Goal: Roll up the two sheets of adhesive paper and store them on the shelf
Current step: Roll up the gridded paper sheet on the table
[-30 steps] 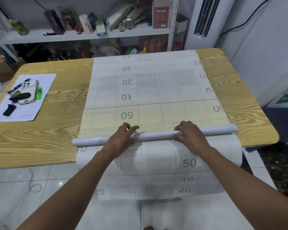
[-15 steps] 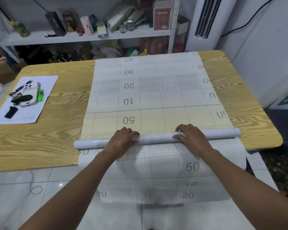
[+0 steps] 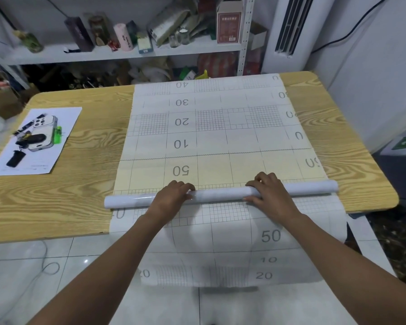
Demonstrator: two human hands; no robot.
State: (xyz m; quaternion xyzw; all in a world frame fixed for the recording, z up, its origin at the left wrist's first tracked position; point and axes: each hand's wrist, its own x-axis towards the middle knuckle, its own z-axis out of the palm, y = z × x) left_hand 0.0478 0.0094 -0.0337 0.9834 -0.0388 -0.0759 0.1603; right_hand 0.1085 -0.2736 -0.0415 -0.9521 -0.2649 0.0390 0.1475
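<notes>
A gridded sheet of adhesive paper (image 3: 211,137) lies flat on the wooden table (image 3: 80,184), its numbers upside down to me. Across its near part lies a thin white paper roll (image 3: 220,194), running left to right. My left hand (image 3: 171,199) grips the roll left of its middle, fingers curled over the top. My right hand (image 3: 271,194) holds it right of the middle in the same way. Below the roll, more gridded paper (image 3: 220,254) hangs over the table's near edge toward the floor. The white shelf (image 3: 103,55) stands behind the table.
A white sheet with a phone, keys and a green item (image 3: 36,140) lies on the table's left side. The shelf is crowded with bottles, boxes and bags. An air conditioner unit (image 3: 288,26) stands at the back right. Tiled floor lies below me.
The roll has crept slightly away from me toward the printed "50". The fingers of my left hand have curled down over the roll. Both hands stay on it.
</notes>
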